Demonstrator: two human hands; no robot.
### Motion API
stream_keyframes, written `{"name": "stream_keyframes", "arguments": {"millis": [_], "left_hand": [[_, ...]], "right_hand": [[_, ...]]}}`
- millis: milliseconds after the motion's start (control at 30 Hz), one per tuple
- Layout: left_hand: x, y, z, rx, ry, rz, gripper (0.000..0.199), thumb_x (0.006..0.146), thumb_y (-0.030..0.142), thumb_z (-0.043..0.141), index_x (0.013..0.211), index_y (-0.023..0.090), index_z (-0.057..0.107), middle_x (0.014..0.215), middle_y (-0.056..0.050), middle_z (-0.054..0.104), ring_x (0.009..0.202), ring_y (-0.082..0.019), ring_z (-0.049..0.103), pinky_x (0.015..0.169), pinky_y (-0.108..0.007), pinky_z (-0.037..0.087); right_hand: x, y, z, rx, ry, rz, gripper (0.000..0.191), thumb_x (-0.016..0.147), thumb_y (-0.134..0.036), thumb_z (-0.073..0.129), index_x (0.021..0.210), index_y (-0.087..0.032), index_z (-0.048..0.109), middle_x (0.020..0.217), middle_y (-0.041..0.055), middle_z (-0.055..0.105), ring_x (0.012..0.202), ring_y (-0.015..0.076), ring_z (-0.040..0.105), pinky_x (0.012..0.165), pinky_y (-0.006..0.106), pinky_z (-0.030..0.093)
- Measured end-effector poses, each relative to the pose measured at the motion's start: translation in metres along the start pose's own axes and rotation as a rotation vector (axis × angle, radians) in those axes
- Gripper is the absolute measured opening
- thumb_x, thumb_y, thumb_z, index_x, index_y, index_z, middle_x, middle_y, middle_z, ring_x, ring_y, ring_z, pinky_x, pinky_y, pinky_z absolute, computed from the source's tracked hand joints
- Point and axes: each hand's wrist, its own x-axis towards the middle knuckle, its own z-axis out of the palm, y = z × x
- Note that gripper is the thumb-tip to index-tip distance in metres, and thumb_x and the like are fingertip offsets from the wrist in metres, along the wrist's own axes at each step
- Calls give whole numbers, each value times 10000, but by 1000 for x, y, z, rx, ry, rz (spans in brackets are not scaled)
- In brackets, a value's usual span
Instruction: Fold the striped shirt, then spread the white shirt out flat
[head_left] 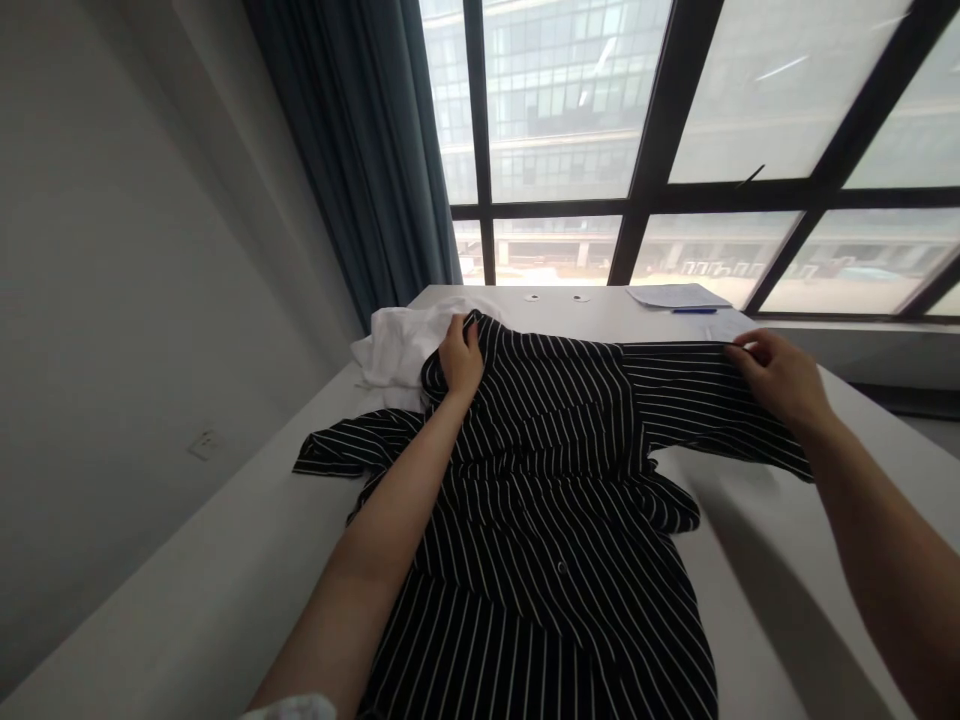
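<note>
A black shirt with thin white stripes point(540, 500) spreads over the white table, its lower part toward me. My left hand point(460, 360) is closed on the fabric near the collar, lifting it a little. With thumb and fingers, my right hand point(776, 375) pinches the upper edge of the right-hand sleeve, which is drawn out straight to the side. The other sleeve point(360, 443) lies loose on the table at the left. Folds cross the middle of the shirt, and one button shows lower down.
A crumpled white cloth point(401, 345) lies behind the shirt at the left. Papers point(675, 296) and a blue pen point(694, 311) are at the far edge of the white table point(247, 590). Beyond stand a blue curtain point(367, 140) and a large window point(570, 120).
</note>
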Motion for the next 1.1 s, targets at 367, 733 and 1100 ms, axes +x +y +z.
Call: {"name": "stream_keyframes", "arguments": {"millis": [367, 733, 1100], "left_hand": [[-20, 36, 57, 141, -712, 136, 321, 947, 313, 520, 1243, 188, 512, 1361, -129, 537, 1291, -276, 458, 1091, -517, 293], [-35, -20, -29, 472, -646, 192, 293, 947, 286, 460, 1174, 180, 611, 1217, -121, 640, 1163, -266, 562, 1035, -426, 373], [-46, -81, -66, 406, -797, 251, 419, 1011, 334, 276, 1294, 240, 570, 1414, -37, 533, 1359, -200, 419, 1132, -425, 292]], "right_hand": [[-14, 102, 31, -528, -192, -34, 207, 776, -357, 588, 878, -192, 661, 1013, 268, 626, 894, 381, 568, 690, 525, 400], [-40, -10, 113, -154, -530, -352, 324, 948, -309, 414, 1120, -170, 651, 1180, 103, 657, 1080, 214, 600, 946, 342, 436], [-50, -26, 165, -333, -510, -235, 276, 894, -265, 534, 1152, -234, 626, 1161, 108, 641, 1104, 294, 557, 877, 459, 414]]}}
